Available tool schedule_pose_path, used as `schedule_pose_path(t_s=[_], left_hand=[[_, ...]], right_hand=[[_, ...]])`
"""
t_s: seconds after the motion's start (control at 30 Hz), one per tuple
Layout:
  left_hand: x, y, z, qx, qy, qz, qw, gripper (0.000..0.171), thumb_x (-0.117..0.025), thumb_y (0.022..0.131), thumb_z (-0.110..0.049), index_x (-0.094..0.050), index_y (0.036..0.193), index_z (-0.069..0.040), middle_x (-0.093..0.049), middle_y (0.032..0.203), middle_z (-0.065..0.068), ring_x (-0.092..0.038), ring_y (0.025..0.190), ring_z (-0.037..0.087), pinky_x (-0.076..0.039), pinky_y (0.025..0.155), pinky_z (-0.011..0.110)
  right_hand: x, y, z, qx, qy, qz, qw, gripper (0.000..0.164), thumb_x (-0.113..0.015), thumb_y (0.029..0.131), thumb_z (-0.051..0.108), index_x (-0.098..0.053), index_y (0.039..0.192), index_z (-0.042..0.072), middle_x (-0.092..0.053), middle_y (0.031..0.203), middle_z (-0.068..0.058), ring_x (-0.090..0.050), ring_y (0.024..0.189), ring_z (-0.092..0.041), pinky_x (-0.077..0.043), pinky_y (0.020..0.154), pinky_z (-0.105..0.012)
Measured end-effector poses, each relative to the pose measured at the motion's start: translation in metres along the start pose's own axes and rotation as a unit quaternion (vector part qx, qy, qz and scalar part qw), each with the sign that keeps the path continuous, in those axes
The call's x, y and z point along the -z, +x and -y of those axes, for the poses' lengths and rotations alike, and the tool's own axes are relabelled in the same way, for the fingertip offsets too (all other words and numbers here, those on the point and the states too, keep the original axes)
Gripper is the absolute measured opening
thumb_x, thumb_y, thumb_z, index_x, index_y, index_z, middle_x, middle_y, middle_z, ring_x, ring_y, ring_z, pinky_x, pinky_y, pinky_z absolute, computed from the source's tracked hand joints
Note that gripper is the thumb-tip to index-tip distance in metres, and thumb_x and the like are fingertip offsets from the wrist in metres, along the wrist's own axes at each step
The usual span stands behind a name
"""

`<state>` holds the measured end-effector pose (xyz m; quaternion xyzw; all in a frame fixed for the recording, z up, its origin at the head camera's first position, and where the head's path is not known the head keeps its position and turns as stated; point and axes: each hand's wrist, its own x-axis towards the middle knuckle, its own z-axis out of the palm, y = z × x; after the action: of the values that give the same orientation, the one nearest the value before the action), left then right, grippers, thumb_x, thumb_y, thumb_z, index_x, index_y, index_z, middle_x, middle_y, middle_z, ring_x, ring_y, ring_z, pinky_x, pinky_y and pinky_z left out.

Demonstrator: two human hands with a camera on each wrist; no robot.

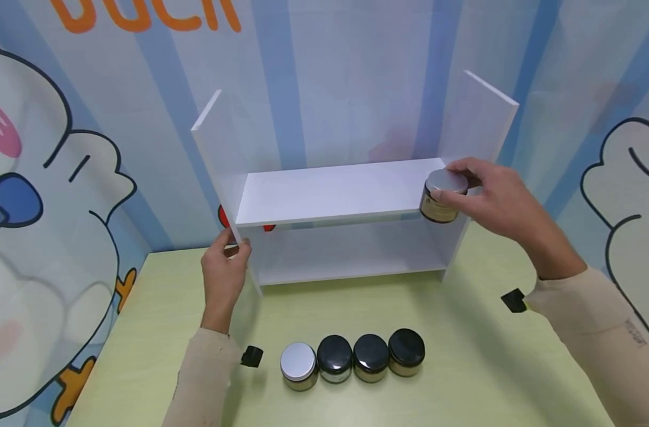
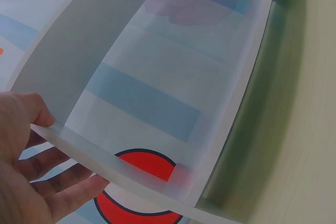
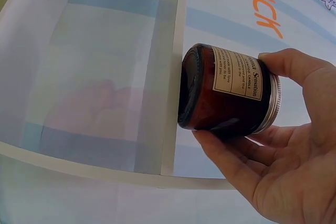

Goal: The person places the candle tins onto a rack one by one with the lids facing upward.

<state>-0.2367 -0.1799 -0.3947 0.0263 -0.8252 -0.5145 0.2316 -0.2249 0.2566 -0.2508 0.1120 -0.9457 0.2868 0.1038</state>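
Observation:
My right hand (image 1: 498,198) grips a scented candle jar (image 3: 231,90) of dark amber glass with a silver lid and a cream label. In the head view the jar is at the right end of the white shelf's upper board (image 1: 330,190), its base right at the board's front edge. My left hand (image 1: 224,276) holds the shelf's left side panel (image 1: 218,160), the thumb on one face and the fingers on the other, as the left wrist view shows.
In front of the shelf, several jars stand in a row on the pale green table (image 1: 169,332): one silver-lidded jar (image 1: 298,363) at the left, then black-lidded jars (image 1: 371,356). A printed cartoon backdrop (image 1: 346,83) hangs behind. The right side panel (image 1: 482,118) rises beside my right hand.

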Motion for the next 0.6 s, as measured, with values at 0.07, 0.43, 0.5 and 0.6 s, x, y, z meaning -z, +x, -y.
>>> schedule_pose_path(t_s=[0.07, 0.43, 0.5, 0.6], left_hand=[[0.0003, 0.0001, 0.0001, 0.002, 0.001, -0.001, 1.0, 0.041, -0.059, 0.099, -0.026, -0.063, 0.137, -0.011, -0.065, 0.118, 0.01, -0.066, 0.108, 0.03, -0.06, 0.079, 0.045], [0.0024, -0.0006, -0.0002, 0.007, 0.003, -0.002, 1.0, 0.042, -0.058, 0.099, -0.028, -0.063, 0.137, -0.011, -0.065, 0.119, 0.01, -0.065, 0.109, 0.03, -0.06, 0.078, 0.044], [0.0025, -0.0008, -0.0007, 0.008, 0.004, -0.003, 1.0, 0.042, -0.058, 0.099, -0.028, -0.063, 0.137, -0.012, -0.065, 0.118, 0.01, -0.065, 0.109, 0.03, -0.061, 0.078, 0.044], [0.0028, -0.0009, -0.001, 0.008, 0.004, -0.003, 1.0, 0.042, -0.058, 0.099, -0.028, -0.063, 0.138, -0.012, -0.065, 0.118, 0.01, -0.065, 0.109, 0.03, -0.06, 0.078, 0.043]], right_hand=[[0.0002, 0.0009, 0.0017, -0.004, -0.004, 0.003, 1.0, 0.073, -0.065, 0.093, 0.055, -0.052, 0.143, 0.004, -0.056, 0.138, -0.023, -0.053, 0.122, -0.038, -0.049, 0.094, -0.06], [-0.0026, 0.0066, 0.0066, -0.012, -0.007, 0.012, 1.0, 0.071, -0.063, 0.095, 0.052, -0.051, 0.145, 0.004, -0.055, 0.138, -0.021, -0.052, 0.119, -0.036, -0.048, 0.094, -0.056], [-0.0024, 0.0078, 0.0079, -0.014, -0.008, 0.013, 1.0, 0.071, -0.062, 0.095, 0.053, -0.05, 0.145, 0.005, -0.055, 0.137, -0.02, -0.052, 0.119, -0.035, -0.048, 0.094, -0.056], [-0.0022, 0.0098, 0.0101, -0.02, -0.011, 0.017, 1.0, 0.07, -0.061, 0.095, 0.052, -0.05, 0.145, 0.004, -0.055, 0.137, -0.021, -0.051, 0.119, -0.036, -0.048, 0.094, -0.057]])
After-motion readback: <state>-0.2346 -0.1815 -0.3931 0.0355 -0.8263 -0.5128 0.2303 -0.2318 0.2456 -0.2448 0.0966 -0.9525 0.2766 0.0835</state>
